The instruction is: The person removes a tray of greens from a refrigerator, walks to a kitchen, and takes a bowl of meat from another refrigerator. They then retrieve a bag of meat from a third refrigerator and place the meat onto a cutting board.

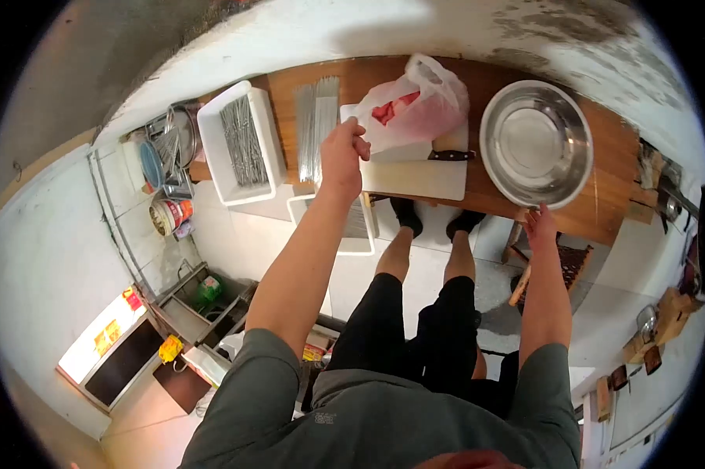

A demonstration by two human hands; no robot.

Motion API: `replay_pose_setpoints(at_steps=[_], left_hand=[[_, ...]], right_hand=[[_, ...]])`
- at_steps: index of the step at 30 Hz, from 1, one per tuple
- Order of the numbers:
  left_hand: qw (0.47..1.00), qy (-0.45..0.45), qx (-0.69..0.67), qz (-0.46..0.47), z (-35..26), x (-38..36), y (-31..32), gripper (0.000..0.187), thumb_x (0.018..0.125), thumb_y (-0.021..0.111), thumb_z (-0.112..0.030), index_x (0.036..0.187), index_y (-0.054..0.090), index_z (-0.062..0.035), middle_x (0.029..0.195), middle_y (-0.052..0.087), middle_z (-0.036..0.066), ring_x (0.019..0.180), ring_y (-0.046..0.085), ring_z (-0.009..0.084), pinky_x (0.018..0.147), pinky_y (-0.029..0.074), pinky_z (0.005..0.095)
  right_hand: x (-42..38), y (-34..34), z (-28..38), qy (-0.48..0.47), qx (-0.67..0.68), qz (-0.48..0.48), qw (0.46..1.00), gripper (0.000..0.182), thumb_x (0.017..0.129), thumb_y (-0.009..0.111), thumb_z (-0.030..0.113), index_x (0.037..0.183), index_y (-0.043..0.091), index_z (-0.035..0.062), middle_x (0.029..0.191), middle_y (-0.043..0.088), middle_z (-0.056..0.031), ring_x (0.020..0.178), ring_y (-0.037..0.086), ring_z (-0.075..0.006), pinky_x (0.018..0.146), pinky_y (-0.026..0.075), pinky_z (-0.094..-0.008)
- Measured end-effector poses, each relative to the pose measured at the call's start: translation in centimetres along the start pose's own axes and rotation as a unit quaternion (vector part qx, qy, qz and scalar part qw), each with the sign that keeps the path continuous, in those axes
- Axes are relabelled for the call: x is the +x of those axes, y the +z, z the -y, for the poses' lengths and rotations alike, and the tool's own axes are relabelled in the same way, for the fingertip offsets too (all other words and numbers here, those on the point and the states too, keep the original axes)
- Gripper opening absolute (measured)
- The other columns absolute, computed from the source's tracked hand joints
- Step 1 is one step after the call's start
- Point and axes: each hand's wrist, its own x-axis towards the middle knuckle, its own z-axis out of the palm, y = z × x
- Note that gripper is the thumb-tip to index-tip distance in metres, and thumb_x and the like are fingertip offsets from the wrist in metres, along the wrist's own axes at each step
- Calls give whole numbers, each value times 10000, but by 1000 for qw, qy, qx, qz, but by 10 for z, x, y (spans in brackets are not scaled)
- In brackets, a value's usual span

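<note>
A white plastic bag (438,98) with red raw meat (394,108) showing at its opening lies on a white cutting board (415,178). My left hand (343,152) is at the bag's left edge, its fingers curled and closed against the plastic. On the board below the bag rests a knife, its dark handle (451,155) pointing right; part of the blade is covered. To the right stands a wide, shiny metal basin (489,141) with nothing in it. At its near rim my right hand (540,227) has its fingers closed on the edge.
Bundles of metal skewers (317,117) lie left of the board on the wooden table (614,172). Beyond them, a white bin (273,156) holds more skewers. Below the table edge is another white container (356,252). A wooden stool (559,270) stands under the right side.
</note>
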Motion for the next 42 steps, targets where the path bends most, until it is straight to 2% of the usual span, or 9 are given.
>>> replay_pose_setpoints(at_steps=[6,16,21,23,25,29,33,38,42], left_hand=[[997,39,56,-27,24,16,-17,230,836,564,-191,921,546,22,706,573,71,637,504,142,645,408,269],[863,232,373,-249,72,20,-29,488,778,649,-222,1154,493,48,1013,581,181,1016,537,312,898,411,379],[859,147,489,-17,141,-39,-55,259,724,673,-201,888,610,-12,991,588,182,989,534,356,863,435,423],[871,208,441,66,151,-43,-42,224,697,677,-170,851,608,-22,1023,583,179,974,542,358,824,455,438],[842,270,458,96,126,-28,-8,352,736,677,-166,1025,568,1,1068,559,182,1038,521,355,886,429,427],[728,438,514,-117,69,47,48,467,754,627,-170,1154,507,38,1088,570,199,1048,534,355,918,392,472],[769,88,627,92,106,77,49,406,796,551,-221,1126,532,14,978,618,169,979,592,313,871,404,461],[710,279,608,221,132,59,47,293,839,468,-173,1099,562,-75,929,637,123,915,625,288,791,453,460],[754,262,555,235,137,41,39,262,855,438,-142,1078,574,-127,935,638,97,906,624,295,789,482,446]], right_hand=[[51,1,-10,8,149,54,987,442,977,436,287,1304,388,-5,1163,518,-96,839,523,-212,672,470,-355],[57,-58,31,-66,5,39,997,263,956,447,334,961,545,91,850,596,-56,670,538,-146,527,423,-269],[3,-76,-55,-46,-143,20,988,281,915,480,344,770,513,106,615,494,5,497,450,-99,430,335,-229],[1,-102,-102,-164,-555,40,815,210,885,535,240,780,562,60,668,535,-3,591,527,-114,509,408,-266],[-6,-125,-149,-161,-546,126,813,206,875,553,233,845,585,32,718,581,-26,623,568,-129,524,427,-266],[-71,-90,-162,-67,-436,127,888,229,849,581,230,933,602,18,797,626,-53,672,606,-146,553,448,-263],[-59,-54,-136,-151,-544,164,809,239,843,580,219,945,588,4,795,628,-74,659,595,-171,594,451,-303],[-87,111,-47,-413,-472,94,773,237,863,561,191,907,575,-42,819,624,-166,755,599,-250,682,458,-363],[-154,261,11,-373,-327,226,838,310,858,578,231,1000,598,-45,877,653,-177,775,611,-261,730,469,-357]])
